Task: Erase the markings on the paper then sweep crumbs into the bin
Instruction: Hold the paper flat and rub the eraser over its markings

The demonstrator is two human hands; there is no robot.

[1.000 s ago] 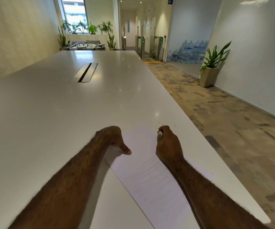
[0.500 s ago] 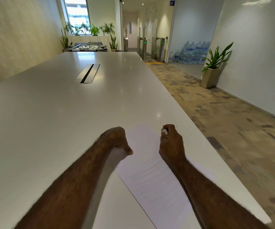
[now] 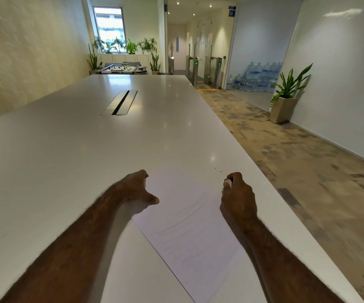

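Observation:
A white sheet of paper with faint pencil lines lies on the white table, near its right edge. My left hand presses down on the sheet's far left corner, fingers bent and thumb out. My right hand is closed around a small white eraser, held at the paper's far right corner. A few dark eraser crumbs lie on the table just beyond that hand. No bin is in view.
A metal cable slot sits in the table's middle. The table's right edge runs close beside my right arm, with carpeted floor beyond. A potted plant stands by the right wall, and water bottles are stacked behind it.
My right hand with the eraser has shifted to the right along the paper's far edge. My left hand has stayed on the corner. The camera view has tilted slightly.

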